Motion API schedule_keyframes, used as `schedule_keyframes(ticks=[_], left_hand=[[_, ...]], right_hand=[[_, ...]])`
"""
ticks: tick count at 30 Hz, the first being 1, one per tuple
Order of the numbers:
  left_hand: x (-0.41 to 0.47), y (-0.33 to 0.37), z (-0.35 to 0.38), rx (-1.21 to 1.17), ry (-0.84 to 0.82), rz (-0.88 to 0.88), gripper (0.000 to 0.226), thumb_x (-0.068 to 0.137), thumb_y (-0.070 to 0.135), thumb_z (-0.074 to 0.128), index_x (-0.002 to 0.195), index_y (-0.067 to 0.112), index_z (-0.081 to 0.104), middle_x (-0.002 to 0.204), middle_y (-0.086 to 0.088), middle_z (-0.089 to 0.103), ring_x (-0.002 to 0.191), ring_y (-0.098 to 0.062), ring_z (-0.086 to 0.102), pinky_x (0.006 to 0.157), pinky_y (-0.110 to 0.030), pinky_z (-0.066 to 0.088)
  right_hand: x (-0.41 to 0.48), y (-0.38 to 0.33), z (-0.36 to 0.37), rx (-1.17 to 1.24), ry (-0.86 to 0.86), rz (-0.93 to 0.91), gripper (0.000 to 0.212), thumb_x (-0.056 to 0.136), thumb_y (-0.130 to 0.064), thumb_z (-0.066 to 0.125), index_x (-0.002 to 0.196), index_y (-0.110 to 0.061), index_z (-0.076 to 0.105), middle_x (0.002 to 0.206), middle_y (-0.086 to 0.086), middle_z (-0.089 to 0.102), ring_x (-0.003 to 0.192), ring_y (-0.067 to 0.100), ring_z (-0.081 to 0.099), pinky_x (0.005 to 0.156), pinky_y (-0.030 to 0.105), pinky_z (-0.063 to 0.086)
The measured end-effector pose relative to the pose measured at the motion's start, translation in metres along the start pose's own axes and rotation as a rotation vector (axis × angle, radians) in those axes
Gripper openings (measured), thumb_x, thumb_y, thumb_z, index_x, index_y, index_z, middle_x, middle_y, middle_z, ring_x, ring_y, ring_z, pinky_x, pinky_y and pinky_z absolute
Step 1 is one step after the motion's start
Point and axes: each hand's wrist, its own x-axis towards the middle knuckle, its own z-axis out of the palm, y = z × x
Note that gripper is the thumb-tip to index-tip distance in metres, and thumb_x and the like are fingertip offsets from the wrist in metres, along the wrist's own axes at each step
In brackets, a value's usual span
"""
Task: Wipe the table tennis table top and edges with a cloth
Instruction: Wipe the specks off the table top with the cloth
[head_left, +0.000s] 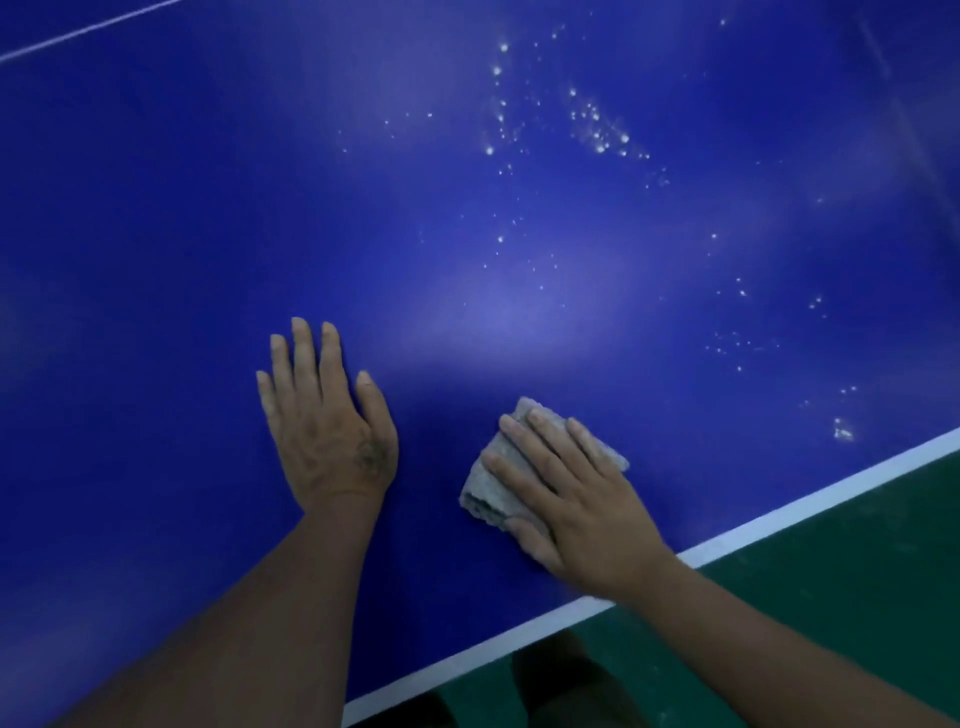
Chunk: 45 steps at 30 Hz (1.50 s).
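While the left hand (324, 421) lies flat and empty on the smooth blue table (156, 234), the right hand (566, 499) presses straight fingers onto a folded, coarse grey cloth (491, 486). White droplets (597, 130) speckle the surface.

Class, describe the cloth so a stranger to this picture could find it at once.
Find the blue table and its white edge stripe at lower right. Just inside it, the right hand presses on a crumpled grey cloth, the only grey thing; the left hand covers bare table.

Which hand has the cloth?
The right hand, fingers flat on the grey cloth near the white edge line. The left hand rests bare on the blue table top.
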Motion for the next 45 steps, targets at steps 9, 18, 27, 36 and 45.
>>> schedule_keyframes(ticks=[9,18,27,36,45], left_hand=[[0.001,-0.001,0.000,-0.006,-0.008,-0.005,0.060,0.113,0.033,0.031,0.170,0.014,0.030,0.181,-0.007,0.018,0.169,-0.026,0.008,0.137,-0.052,0.007],[0.001,-0.002,0.001,0.001,0.004,0.015,0.057,0.114,0.025,0.034,0.169,0.011,0.033,0.181,-0.009,0.020,0.169,-0.028,0.009,0.137,-0.054,0.009],[0.001,-0.005,0.006,-0.024,0.014,0.018,0.057,0.113,0.022,0.037,0.169,0.010,0.034,0.181,-0.009,0.021,0.169,-0.028,0.011,0.135,-0.058,0.016],[0.000,-0.006,0.008,-0.017,-0.033,-0.009,0.059,0.112,0.023,0.036,0.169,0.011,0.033,0.181,-0.006,0.018,0.169,-0.028,0.010,0.136,-0.057,0.015],[0.001,-0.005,0.006,-0.013,-0.066,-0.013,0.059,0.110,0.026,0.037,0.168,0.010,0.037,0.181,-0.007,0.020,0.168,-0.031,0.015,0.136,-0.057,0.016]], right_hand=[[0.102,0.021,-0.006,-0.024,0.070,0.070,0.064,0.110,-0.045,0.046,0.168,-0.018,0.036,0.178,0.012,0.022,0.166,0.034,0.015,0.132,0.058,0.019],[0.154,0.026,-0.007,-0.050,0.139,0.090,0.060,0.110,-0.040,0.048,0.164,-0.015,0.042,0.175,0.016,0.029,0.164,0.036,0.022,0.132,0.058,0.018],[0.234,0.010,-0.009,-0.056,0.132,0.163,0.061,0.111,-0.042,0.042,0.167,-0.017,0.038,0.176,0.014,0.026,0.165,0.035,0.018,0.132,0.057,0.017],[0.296,0.004,-0.017,-0.088,0.133,0.233,0.063,0.110,-0.042,0.042,0.167,-0.016,0.037,0.176,0.016,0.025,0.165,0.038,0.018,0.132,0.058,0.016],[0.373,0.016,-0.025,-0.142,0.160,0.340,0.061,0.113,-0.044,0.030,0.169,-0.018,0.033,0.177,0.014,0.022,0.165,0.037,0.015,0.132,0.056,0.011]])
